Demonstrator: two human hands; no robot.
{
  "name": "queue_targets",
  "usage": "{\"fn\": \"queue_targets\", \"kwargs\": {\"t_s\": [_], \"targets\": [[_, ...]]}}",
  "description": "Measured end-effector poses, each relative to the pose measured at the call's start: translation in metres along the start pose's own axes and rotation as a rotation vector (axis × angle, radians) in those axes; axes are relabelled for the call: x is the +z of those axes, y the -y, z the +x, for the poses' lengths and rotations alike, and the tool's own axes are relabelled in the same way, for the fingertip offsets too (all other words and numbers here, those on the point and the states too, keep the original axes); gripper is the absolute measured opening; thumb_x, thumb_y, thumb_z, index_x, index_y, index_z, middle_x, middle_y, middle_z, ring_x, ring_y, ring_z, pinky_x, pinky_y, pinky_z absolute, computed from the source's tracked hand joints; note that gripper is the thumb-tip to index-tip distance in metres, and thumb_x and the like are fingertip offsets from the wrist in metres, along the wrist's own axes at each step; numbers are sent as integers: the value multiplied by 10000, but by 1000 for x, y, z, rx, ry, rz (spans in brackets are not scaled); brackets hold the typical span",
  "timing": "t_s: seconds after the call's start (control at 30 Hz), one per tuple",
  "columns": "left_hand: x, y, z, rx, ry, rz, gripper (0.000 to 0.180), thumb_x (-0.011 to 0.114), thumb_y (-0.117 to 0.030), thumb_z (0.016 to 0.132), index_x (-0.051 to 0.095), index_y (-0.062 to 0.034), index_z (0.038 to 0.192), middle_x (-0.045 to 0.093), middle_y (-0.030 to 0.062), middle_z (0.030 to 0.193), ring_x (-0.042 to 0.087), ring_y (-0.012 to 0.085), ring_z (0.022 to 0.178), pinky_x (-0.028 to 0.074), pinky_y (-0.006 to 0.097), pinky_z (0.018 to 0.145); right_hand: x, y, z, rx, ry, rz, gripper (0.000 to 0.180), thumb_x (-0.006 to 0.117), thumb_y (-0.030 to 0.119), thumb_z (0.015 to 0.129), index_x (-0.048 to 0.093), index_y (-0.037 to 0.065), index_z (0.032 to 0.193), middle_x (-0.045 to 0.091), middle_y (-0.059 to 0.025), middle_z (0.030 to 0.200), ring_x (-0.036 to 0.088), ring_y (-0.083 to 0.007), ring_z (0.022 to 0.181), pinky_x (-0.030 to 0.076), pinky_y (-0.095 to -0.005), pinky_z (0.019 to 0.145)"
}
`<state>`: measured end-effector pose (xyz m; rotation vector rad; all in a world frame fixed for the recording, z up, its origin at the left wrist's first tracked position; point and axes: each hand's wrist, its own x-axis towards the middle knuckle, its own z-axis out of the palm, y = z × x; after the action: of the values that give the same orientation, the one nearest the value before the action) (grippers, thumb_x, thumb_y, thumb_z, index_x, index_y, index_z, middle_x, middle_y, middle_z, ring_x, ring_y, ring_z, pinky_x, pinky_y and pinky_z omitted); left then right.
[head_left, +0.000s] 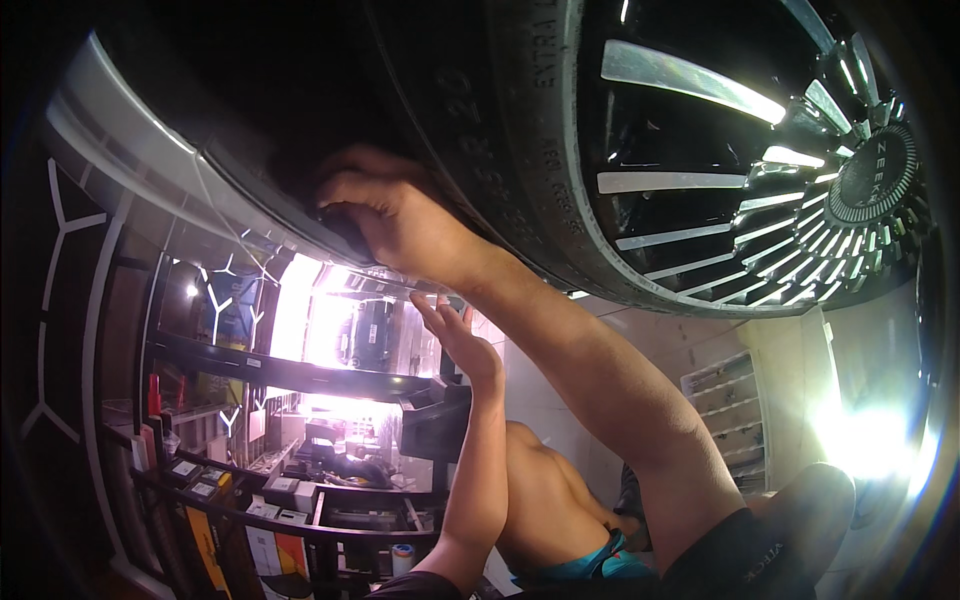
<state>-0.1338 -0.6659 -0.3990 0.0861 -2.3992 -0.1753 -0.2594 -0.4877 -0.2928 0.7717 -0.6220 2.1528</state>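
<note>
- Head view is filled along the top by a large black rubber tyre [500, 130] on a dark alloy wheel with bright silver spokes [720, 180]; the wheel's face is turned toward the camera, its round hub cap [872, 175] sits near the right edge, and the tyre's tread runs in an arc from the upper middle down to the lower right.
- Curving from the upper left down to the centre is a pale grey car-body arch edge [130, 140], its long axis running diagonally just left of the tyre.
- Right hand [400, 215], on a bare forearm rising from the lower right, is at the gap between the arch and the tyre, fingers curled over a dark strip at the arch's lip [335, 222]; whether they clamp it cannot be told.
- Left hand [455, 335] is raised below it, fingers spread and apart, holding nothing, close to the arch but not visibly touching it.
- Dark metal shelving [290, 490] at the lower left carries small boxes: flat dark ones with pale labels, white ones and an orange-yellow upright pack [205, 545].
- White wall rack with several shelves [725, 395] stands at the right, beside a bright glare.
</note>
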Motion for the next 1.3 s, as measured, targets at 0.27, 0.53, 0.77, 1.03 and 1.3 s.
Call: {"fn": "queue_targets", "kwargs": {"t_s": [0.27, 0.53, 0.77, 1.03, 1.3], "targets": [[2, -16, 3, 22, 3, 9, 708, 279, -439, 1131, 55, -19, 1654, 51, 204, 1713, 281, 377, 1534, 390, 510, 1189, -4, 3, -3, 2, 36, -32, 226, 659, -83, 861, 734, 45, 1030, 666, -116, 1161, 702, -304, 1020, 583, -371, 841], [4, -26, 3, 37, -11, -19, 722, 266, -474, 1128, 69, -21, 1656, 55, 225, 1701, 280, 379, 1531, 389, 515, 1187, 2, -4, -5, -119, 86, -144, 203, 676, -66, 834, 693, -15, 1030, 636, -162, 1170, 663, -344, 1049, 589, -406, 882], [5, -28, 2, -86, -28, -19, 716, 256, -471, 1128, 78, -25, 1658, 78, 221, 1695, 298, 398, 1514, 402, 526, 1170, 3, -6, -1, -246, 37, -203, 242, 666, -74, 817, 702, -14, 1048, 651, -166, 1124, 660, -347, 1052, 598, -412, 885], [6, -31, 1, -96, -39, -56, 721, 247, -482, 1125, 58, -41, 1663, 89, 222, 1687, 309, 401, 1502, 398, 545, 1165, -1, -3, 5, -199, 26, -100, 222, 671, -87, 813, 717, -1, 1013, 691, -149, 1055, 667, -325, 1005, 573, -397, 866], [4, -39, 2, -251, -90, -331, 705, 235, -464, 1129, 61, -38, 1662, 106, 233, 1681, 325, 384, 1495, 400, 528, 1167, -3, 15, 3, 193, 15, 124, 125, 670, -48, 887, 700, 7, 996, 711, -162, 987, 689, -319, 960, 560, -391, 850]]}}
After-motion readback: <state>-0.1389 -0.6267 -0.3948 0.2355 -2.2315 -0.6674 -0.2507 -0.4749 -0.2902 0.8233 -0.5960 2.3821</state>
